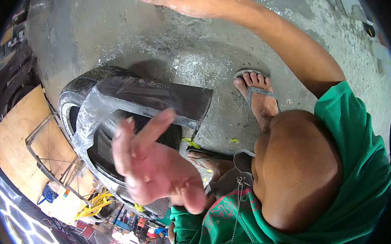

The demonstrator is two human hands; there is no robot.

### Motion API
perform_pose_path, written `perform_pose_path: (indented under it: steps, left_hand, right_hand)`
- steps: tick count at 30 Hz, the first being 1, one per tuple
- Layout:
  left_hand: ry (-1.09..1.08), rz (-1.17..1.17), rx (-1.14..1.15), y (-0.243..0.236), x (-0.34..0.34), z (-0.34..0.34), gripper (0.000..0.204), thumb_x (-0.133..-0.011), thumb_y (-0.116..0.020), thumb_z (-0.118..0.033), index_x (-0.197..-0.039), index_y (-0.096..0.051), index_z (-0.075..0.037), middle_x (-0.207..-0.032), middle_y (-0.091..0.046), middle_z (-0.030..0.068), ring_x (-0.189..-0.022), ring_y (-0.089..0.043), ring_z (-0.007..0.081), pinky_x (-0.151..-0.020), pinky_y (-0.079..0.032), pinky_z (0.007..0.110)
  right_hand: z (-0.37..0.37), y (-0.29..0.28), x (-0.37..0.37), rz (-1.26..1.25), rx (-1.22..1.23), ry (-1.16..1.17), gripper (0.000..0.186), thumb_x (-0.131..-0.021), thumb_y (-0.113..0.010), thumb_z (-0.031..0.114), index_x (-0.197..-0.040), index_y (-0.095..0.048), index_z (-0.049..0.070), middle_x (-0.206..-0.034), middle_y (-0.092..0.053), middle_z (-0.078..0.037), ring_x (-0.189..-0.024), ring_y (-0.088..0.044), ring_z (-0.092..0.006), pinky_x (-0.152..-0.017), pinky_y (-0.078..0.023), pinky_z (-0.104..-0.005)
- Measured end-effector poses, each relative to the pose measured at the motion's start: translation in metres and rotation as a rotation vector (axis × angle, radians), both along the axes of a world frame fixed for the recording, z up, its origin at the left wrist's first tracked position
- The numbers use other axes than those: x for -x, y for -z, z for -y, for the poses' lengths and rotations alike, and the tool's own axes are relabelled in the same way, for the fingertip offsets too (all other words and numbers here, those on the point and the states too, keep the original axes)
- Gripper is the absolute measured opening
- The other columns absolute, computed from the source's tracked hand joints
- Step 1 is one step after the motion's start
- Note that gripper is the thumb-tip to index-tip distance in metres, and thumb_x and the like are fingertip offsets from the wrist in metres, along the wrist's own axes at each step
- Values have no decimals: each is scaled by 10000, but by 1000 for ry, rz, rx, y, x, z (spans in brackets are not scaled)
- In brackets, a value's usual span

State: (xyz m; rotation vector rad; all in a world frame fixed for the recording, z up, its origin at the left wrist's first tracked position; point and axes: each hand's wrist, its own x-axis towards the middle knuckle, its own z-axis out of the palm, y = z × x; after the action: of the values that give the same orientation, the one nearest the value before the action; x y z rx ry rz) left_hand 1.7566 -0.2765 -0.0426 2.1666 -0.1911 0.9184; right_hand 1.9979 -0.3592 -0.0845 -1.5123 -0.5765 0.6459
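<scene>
My left hand (162, 169) is raised close in front, its fingers apart and partly bent, with nothing in the palm. Behind it, a dark grey, wet-looking panel (153, 93) with a folded edge and a whitish, scuffed curved part rests on a tyre (80, 83) lying on the floor. My right arm reaches across the top. My right hand (179, 1) is over the floor, beyond the panel, its fingers drawn together. The upper edge cuts this hand off, and a small dark bit shows by its fingers; I cannot make out what they hold.
My sandalled feet (259, 92) and bent knee (299, 171) are right of the panel. Small yellow-green leaves (191, 143) lie on the wet concrete floor (195, 47). At left are a plywood sheet (15, 134), a thin metal frame (47, 163) and yellow straps (96, 205).
</scene>
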Motion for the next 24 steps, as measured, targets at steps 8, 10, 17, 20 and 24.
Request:
perform_pose_path:
  steps: [8, 10, 17, 20, 24]
  left_hand:
    - [2, -391, -147, -14, -17, -3, 928, -744, -326, -945, -1419, -457, -323, -1157, -715, 216, -1051, -727, 268, -1104, -315, 539]
    - [203, -308, -346, -16, -30, -41, 1118, -695, -358, -966, -1532, -281, -229, -1209, -667, 246, -1005, -728, 312, -1033, -429, 513]
    - [-131, -449, -749, -62, 0, -111, 1141, -868, -384, -879, -1615, -151, -49, -1347, -575, 285, -1080, -686, 360, -958, -526, 503]
    - [-267, -478, -620, -59, 29, -127, 989, -927, -478, -771, -1509, -362, 19, -1277, -635, 243, -1104, -677, 321, -1076, -381, 519]
    - [-166, -518, -678, -56, 70, -144, 678, -849, -784, -403, -1379, -575, -36, -1236, -695, 100, -1062, -675, 245, -1110, -327, 538]
  right_hand:
    - [-16, 21, 0, 10, 31, -68, 128, -1015, -570, 123, -1011, -632, 11, -826, -657, -74, -688, -613, -141, -618, -500, -320]
    - [-9, 16, -2, 10, 96, -89, 138, -1013, -574, 122, -1016, -634, -2, -827, -662, -78, -681, -617, -140, -613, -504, -313]
    - [-6, 19, -10, 105, 53, -165, 159, -1019, -580, 139, -1023, -646, -5, -828, -663, -71, -678, -626, -140, -621, -522, -307]
    - [-19, 18, -4, 134, 140, -113, 238, -1022, -599, 211, -1138, -663, 13, -964, -690, -109, -839, -662, -176, -749, -552, -334]
    - [-22, 6, 14, 270, 227, 67, 390, -1026, -613, 318, -1229, -691, -5, -1111, -734, -89, -946, -680, -158, -907, -516, -314]
